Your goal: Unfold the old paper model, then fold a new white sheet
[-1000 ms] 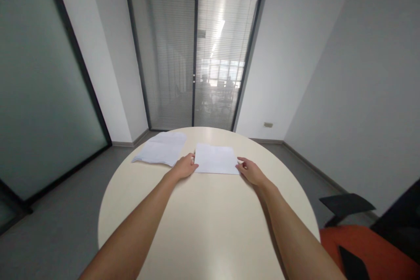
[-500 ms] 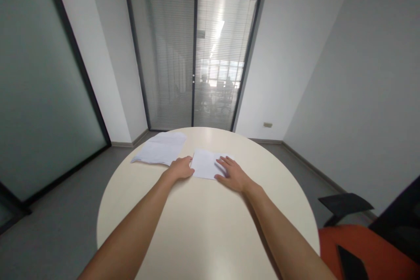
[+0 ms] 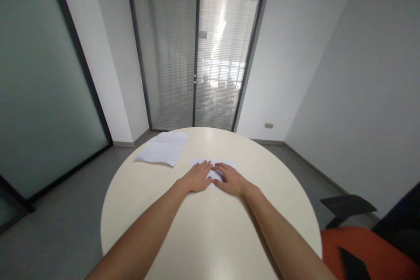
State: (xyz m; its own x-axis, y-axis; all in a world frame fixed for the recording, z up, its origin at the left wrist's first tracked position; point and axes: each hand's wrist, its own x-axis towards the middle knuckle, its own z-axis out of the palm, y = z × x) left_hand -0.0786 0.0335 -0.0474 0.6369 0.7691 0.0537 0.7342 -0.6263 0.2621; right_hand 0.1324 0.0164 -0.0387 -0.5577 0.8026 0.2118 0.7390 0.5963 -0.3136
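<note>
Left hand (image 3: pixel 197 178) and right hand (image 3: pixel 230 179), palms down, side by side on white paper (image 3: pixel 217 175), perhaps folded. Other sheets (image 3: pixel 161 148) lie far left on round table (image 3: pixel 210 232).

Sheet (image 3: pixel 216 175) I touch: paper, matt, smooth where visible. Pile (image 3: pixel 162 148) by the tabletop's (image 3: pixel 197 227) far left edge: also paper, matt, slightly wavy. Tabletop: smooth, semi-gloss, sheen toward the near edge; wood or plastic, I can't tell. Chair seat (image 3: pixel 377 247) past the right edge: matt, cloth-like; armrest (image 3: pixel 348 204): dull plastic by the look. Panel (image 3: pixel 46 78) past the left edge: frosted glass.
</note>
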